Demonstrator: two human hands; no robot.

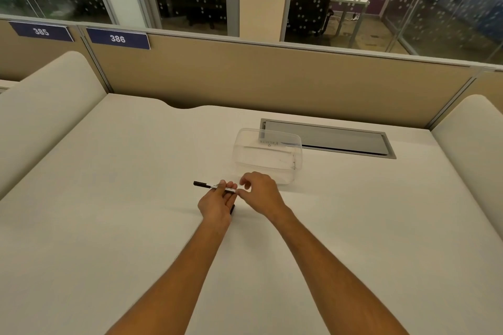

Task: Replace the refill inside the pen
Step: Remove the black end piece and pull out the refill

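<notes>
Head view: both bare hands meet above the white tabletop (136, 226); left hand (216, 205) carries the pen (211, 186) across its fingers, grip closed on the barrel, dark end pointing left; right hand (260, 194) pinches at the pen's right end, grip narrow, what it grasps too small to tell; a small dark piece (232, 209) shows under the left hand; clear plastic container (268, 156) sits just beyond the hands, beside a grey cable hatch (340, 139).
</notes>
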